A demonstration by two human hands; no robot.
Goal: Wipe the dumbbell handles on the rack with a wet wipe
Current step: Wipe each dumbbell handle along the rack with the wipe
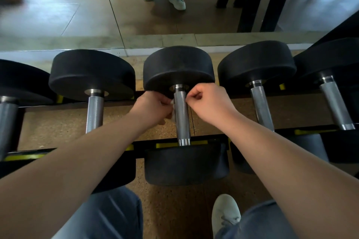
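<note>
**Dumbbell rack (165, 144), head view, read left to right.** Five black-headed dumbbells lie side by side across the rack's black rails, which carry yellow pads. I see each knurled steel handle running near to far, with one head towards the person and the other towards the mirror (97, 11) behind.

At far left is an outer dumbbell (7, 122), then a second dumbbell (94, 112), both untouched. The left hand (153, 106) comes next. Its grip is curled around a white wet wipe (172, 107), which it holds against the left side of the middle dumbbell handle (182, 120), in the far half near the rear head. The right hand (206, 101) sits just beside the same handle on its right. Its fingers are curled, thumb to forefinger, and I cannot tell whether this grip holds anything. Two more dumbbells, the fourth dumbbell (262, 106) and the fifth dumbbell (336, 106), lie further right.
</note>
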